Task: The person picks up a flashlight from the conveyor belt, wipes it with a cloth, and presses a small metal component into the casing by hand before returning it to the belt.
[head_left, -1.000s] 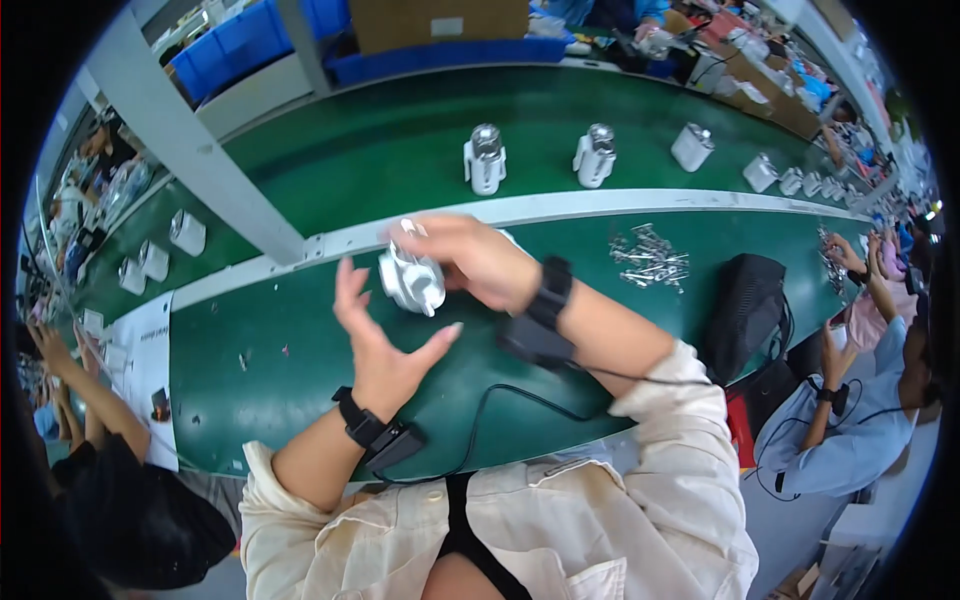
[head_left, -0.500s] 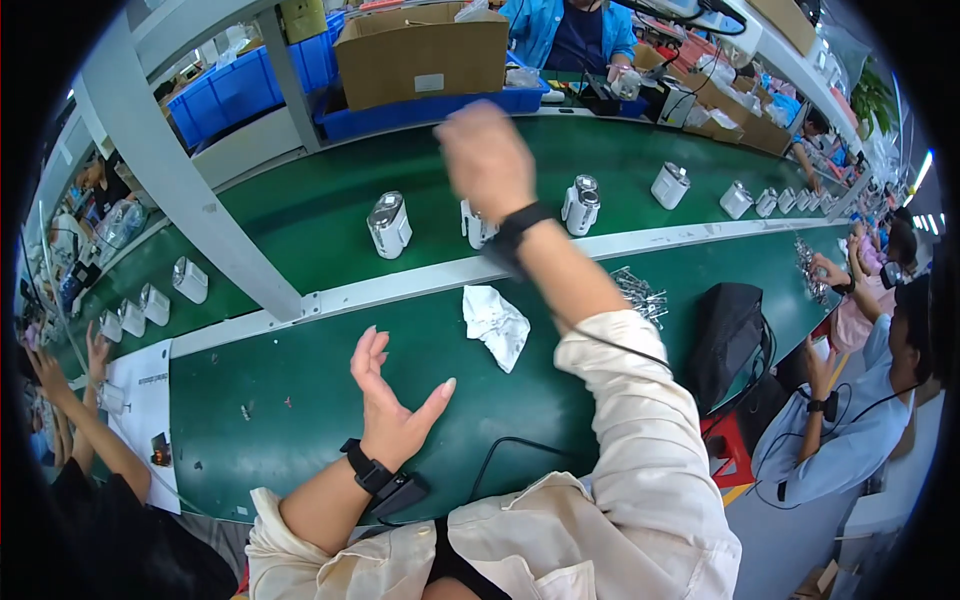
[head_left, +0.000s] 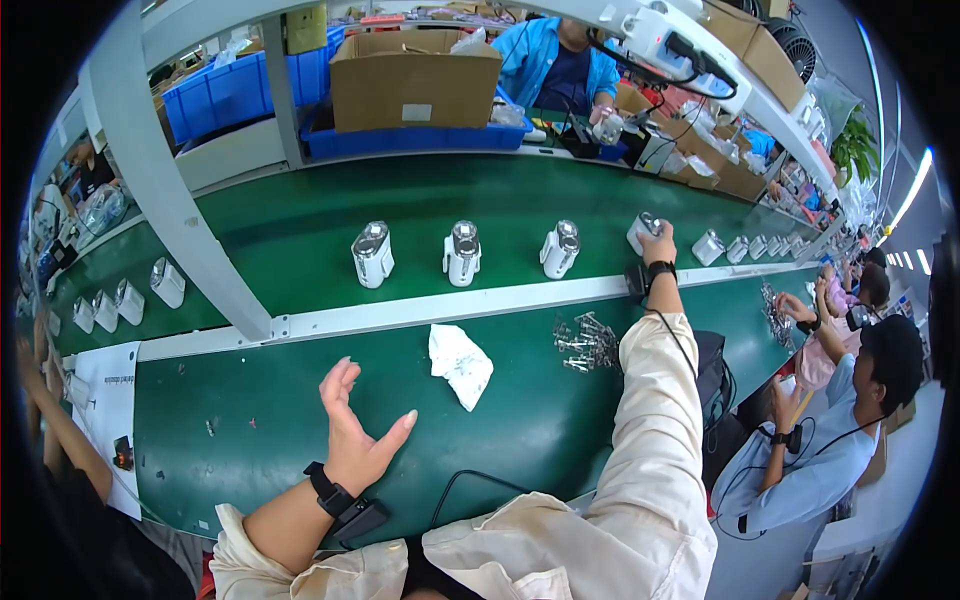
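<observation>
My right hand (head_left: pixel 658 240) reaches far out over the green conveyor belt (head_left: pixel 300 225) and closes on a small white-and-silver device (head_left: pixel 640 226) standing there. Three more such devices (head_left: pixel 372 253) (head_left: pixel 462 252) (head_left: pixel 560 248) stand in a row to its left on the belt. My left hand (head_left: pixel 352 432) hovers open, fingers spread, over the green worktable (head_left: pixel 250 430) and holds nothing. A crumpled white cloth (head_left: pixel 461 362) lies on the table just right of that hand. Both wrists wear black bands.
A pile of small metal parts (head_left: pixel 585 342) lies right of the cloth. A grey post (head_left: pixel 170 190) slants across the belt at left. More devices (head_left: pixel 165 282) stand at far left. Co-workers sit at right (head_left: pixel 830 440) and across the belt (head_left: pixel 560 60). A cardboard box (head_left: pixel 412 75) stands behind.
My right hand let go of the white cloth, which now lies on the table, and swung out and right over the belt onto a device. My left hand stays open.
</observation>
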The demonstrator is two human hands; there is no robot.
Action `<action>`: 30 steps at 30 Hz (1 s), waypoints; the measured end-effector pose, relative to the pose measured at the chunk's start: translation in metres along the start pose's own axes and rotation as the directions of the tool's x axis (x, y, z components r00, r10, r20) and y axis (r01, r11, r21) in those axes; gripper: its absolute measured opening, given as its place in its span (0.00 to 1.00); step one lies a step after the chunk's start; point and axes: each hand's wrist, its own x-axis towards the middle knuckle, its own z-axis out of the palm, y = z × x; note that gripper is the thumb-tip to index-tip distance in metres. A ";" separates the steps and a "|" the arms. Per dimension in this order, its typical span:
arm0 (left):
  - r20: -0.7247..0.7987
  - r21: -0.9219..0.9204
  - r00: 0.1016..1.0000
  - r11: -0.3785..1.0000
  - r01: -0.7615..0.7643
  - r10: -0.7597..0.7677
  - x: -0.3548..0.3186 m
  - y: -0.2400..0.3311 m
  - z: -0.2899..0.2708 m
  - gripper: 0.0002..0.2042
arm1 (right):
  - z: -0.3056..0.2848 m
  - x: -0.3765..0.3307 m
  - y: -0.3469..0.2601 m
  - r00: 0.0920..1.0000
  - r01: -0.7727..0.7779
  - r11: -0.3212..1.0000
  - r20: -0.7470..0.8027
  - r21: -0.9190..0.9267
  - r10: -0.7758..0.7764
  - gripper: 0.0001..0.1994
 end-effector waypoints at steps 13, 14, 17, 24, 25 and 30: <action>0.068 -0.097 0.997 0.995 -0.035 0.042 -0.020 0.005 -0.010 0.47 | -0.077 -0.062 -0.071 0.988 0.013 0.863 -0.140 0.505 0.067 0.31; 0.087 -0.153 0.996 0.988 -0.005 0.019 -0.023 0.002 -0.012 0.48 | -0.091 -0.090 -0.106 0.998 0.039 0.722 -0.055 0.691 -0.001 0.30; 0.172 -0.378 0.985 0.925 0.044 0.024 -0.025 -0.004 -0.017 0.50 | -0.129 -0.195 -0.180 0.733 0.026 0.468 0.302 0.883 -0.610 0.26; 0.473 -0.783 0.870 0.520 0.341 0.140 -0.038 -0.001 -0.032 0.58 | -0.108 -0.372 -0.253 -0.122 0.090 0.253 0.263 0.963 -0.957 0.27; 0.477 -0.711 0.864 0.650 0.269 0.164 -0.040 -0.005 -0.035 0.58 | -0.101 -0.387 -0.254 -0.086 0.174 0.202 0.219 0.964 -0.972 0.27; 0.192 -0.302 0.972 0.934 0.190 -0.136 -0.045 -0.019 -0.030 0.51 | -0.077 -0.409 -0.249 0.371 0.300 0.204 0.083 0.932 -0.925 0.21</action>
